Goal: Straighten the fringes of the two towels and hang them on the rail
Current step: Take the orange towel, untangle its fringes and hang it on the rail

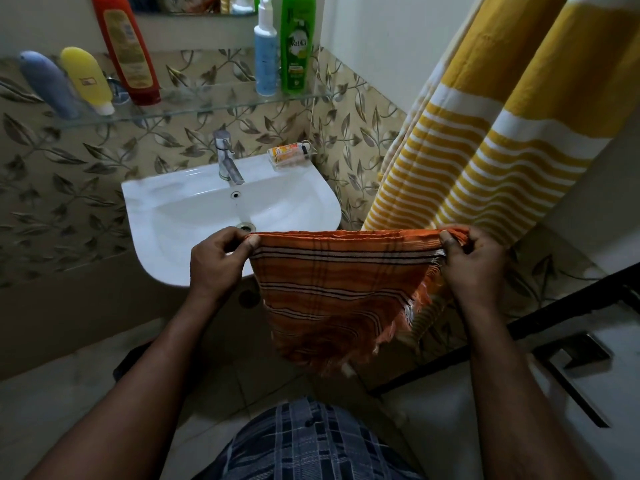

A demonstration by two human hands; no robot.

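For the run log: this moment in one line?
left hand: pinches orange towel top edge | right hand: pinches other end | yellow towel: hanging

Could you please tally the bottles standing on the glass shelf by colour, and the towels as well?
Grey-blue plastic bottle: 1
Yellow plastic bottle: 1
Red plastic bottle: 1
Pale blue pump bottle: 1
Green plastic bottle: 1
Towels: 2 (orange striped cotton towel, yellow-and-white striped towel)
Total: 7
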